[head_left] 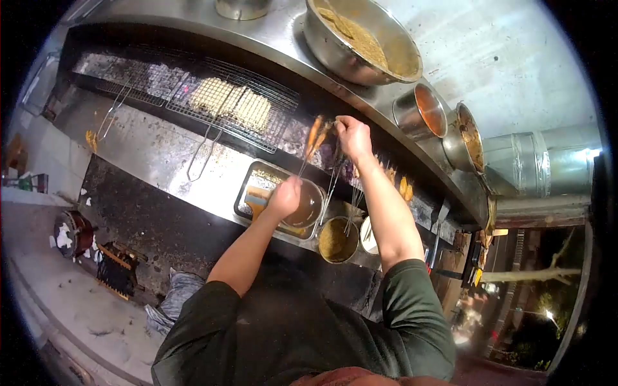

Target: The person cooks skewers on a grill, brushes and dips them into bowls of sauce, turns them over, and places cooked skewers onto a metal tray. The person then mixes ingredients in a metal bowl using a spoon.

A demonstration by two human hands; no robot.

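Stainless-steel counter (170, 151), stained with grease, slants across the space, with a metal tray (247, 186) near its front edge. A basting brush (256, 198) lies in the tray, beside a pot of brown liquid (304, 209); a seasoning pot (338, 240) and a white container (368, 237) sit to the right. Above the tray, the left hand (286, 197) is closed around the lower ends of thin skewers, whose browned food (313, 137) hangs over the charcoal grill (149, 80). The right hand (354, 138) has its fingers drawn together by the upper end of that food, apparently pinching it, though the contact is too small to make out. Its forearm hides part of the grill's other skewers (405, 188). Left of them lies a wire grilling basket (244, 106) of pale food. Beyond, a mixing bowl (360, 45) and a pot of reddish sauce (430, 110) line the ledge; the picture's dark rim cuts off the corners.
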